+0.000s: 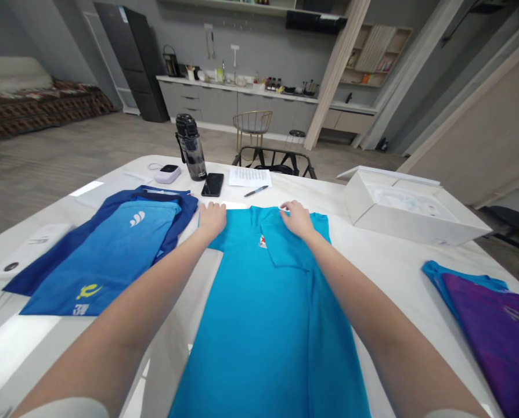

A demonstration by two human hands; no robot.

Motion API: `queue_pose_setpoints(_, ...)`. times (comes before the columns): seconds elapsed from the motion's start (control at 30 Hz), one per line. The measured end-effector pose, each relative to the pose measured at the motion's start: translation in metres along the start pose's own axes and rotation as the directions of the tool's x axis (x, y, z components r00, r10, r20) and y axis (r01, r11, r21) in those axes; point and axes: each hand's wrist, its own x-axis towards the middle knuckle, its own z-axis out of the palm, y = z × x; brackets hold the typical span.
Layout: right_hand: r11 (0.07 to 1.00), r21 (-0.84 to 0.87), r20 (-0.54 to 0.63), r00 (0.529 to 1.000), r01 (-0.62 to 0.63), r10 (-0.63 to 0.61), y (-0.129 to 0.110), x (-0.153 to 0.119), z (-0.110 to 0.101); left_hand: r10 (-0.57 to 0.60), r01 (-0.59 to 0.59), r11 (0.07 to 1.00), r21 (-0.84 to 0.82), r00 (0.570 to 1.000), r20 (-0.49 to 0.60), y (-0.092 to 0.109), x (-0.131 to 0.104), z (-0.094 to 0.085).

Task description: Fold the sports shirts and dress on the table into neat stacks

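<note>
A turquoise T-shirt (263,325) lies spread on the white table in front of me, stretching down past the lower edge of view. One sleeve side is folded inward over the body, beside a small red-and-white emblem. At the far left corner, my left hand (213,220) has its fingers closed on the fabric near the sleeve. My right hand (298,219) pinches the cloth at the top edge, over the folded part, with thumb and fingertips together. The fabric beneath the fingers of both hands is partly hidden.
Folded blue shirts (107,249) lie left, a purple garment (498,325) right. An open white box (411,217) stands at right. Behind the hands are a bottle (193,151), a phone (213,185), a pen (256,191), paper (249,177) and a small lilac device (168,174).
</note>
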Motion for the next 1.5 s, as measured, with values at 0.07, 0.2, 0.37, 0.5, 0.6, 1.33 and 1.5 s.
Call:
queue_pose_setpoints(0.07,0.997,0.057,0.070,0.996,0.053,-0.057,-0.029,0.016,0.012,-0.009,0.008,1.000,0.024,1.000,0.018,-0.020,0.002,-0.001)
queue_pose_setpoints(0.2,0.997,0.072,0.198,0.979,0.029,-0.043,-0.060,0.041,0.034,-0.044,0.043,0.998,0.051,0.999,0.025,-0.036,-0.001,-0.005)
queue_pose_setpoints(0.37,0.997,0.080,0.239,0.971,0.007,-0.026,-0.060,0.056,0.047,-0.092,0.092,0.996,0.007,0.989,0.113,-0.045,-0.007,-0.021)
queue_pose_setpoints(0.5,0.983,0.184,0.244,0.969,-0.009,-0.036,-0.055,0.061,0.047,-0.063,0.163,0.893,-0.419,0.968,0.241,-0.058,-0.015,-0.055)
queue_pose_setpoints(0.6,0.964,0.265,0.226,0.971,0.011,-0.073,-0.048,0.063,0.037,0.119,0.155,0.552,-0.819,0.958,0.261,-0.055,-0.025,-0.091)
queue_pose_setpoints(1.33,0.935,0.197,0.097,0.955,-0.295,0.280,0.073,-0.137,-0.038,0.319,-0.298,0.944,-0.141,0.932,0.171,0.162,0.035,-0.014)
queue_pose_setpoints(1.5,0.938,0.143,0.088,0.949,-0.314,0.304,0.060,-0.143,-0.033,0.299,-0.286,0.952,-0.110,0.946,0.127,0.154,0.046,-0.007)
